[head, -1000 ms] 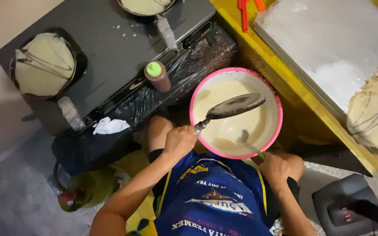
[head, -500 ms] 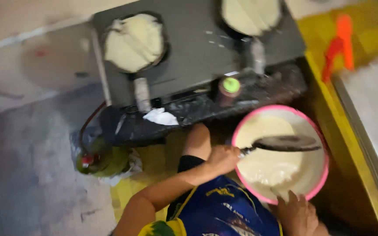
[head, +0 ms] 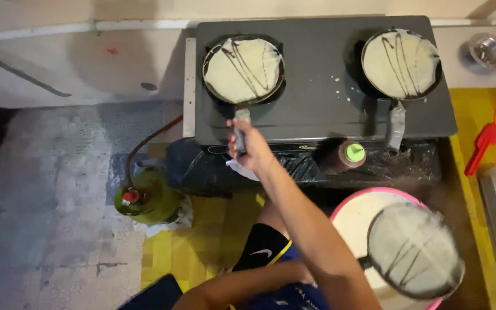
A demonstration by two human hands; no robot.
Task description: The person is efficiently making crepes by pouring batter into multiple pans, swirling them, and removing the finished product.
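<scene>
Right hand (head: 249, 150) is closed around the handle of the left pan (head: 243, 70) at the stove's (head: 322, 109) front edge. A crepe (head: 242, 69) with dark drizzle is cooking. Next move likely needs a level lift. Left hand is hidden; its grip cannot be told.

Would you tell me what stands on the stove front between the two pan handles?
In the head view, a brown squeeze bottle with a green cap stands between the left pan's handle and the right pan's handle.

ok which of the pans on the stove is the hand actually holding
The left pan: one hand grips its handle at the stove's front edge. The right pan, also holding a drizzled crepe, has its handle free with no hand near it.
</scene>
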